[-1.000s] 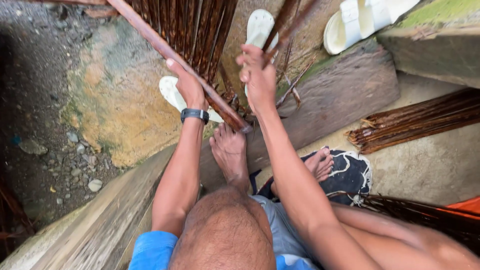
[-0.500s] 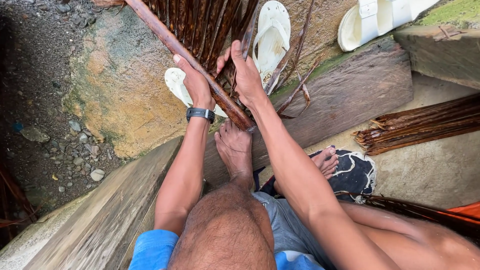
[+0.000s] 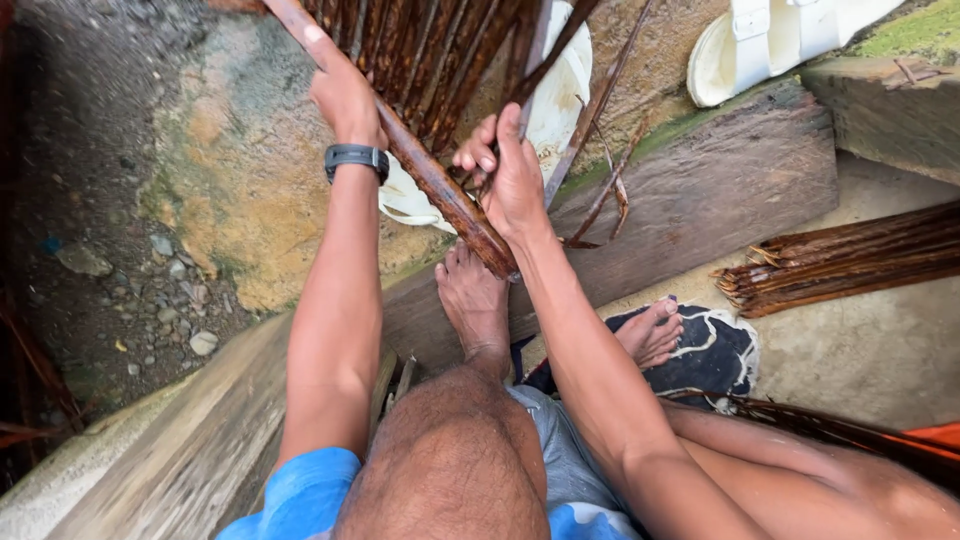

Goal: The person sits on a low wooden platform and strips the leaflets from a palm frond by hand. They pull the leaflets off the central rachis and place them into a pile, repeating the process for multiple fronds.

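A weathered wooden beam (image 3: pixel 700 190) is lying across stained concrete ground (image 3: pixel 240 190), which is bearing white sandals (image 3: pixel 770 40), a bundle of brown leaf strips (image 3: pixel 850 260), a dark mat (image 3: pixel 725 350) and scattered pebbles (image 3: pixel 170 290).

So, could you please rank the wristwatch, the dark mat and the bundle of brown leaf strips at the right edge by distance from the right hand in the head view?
From the right hand:
1. The wristwatch, just to its left on the other wrist.
2. The dark mat, below and to the right, under a foot.
3. The bundle of brown leaf strips, farthest, along the right edge.
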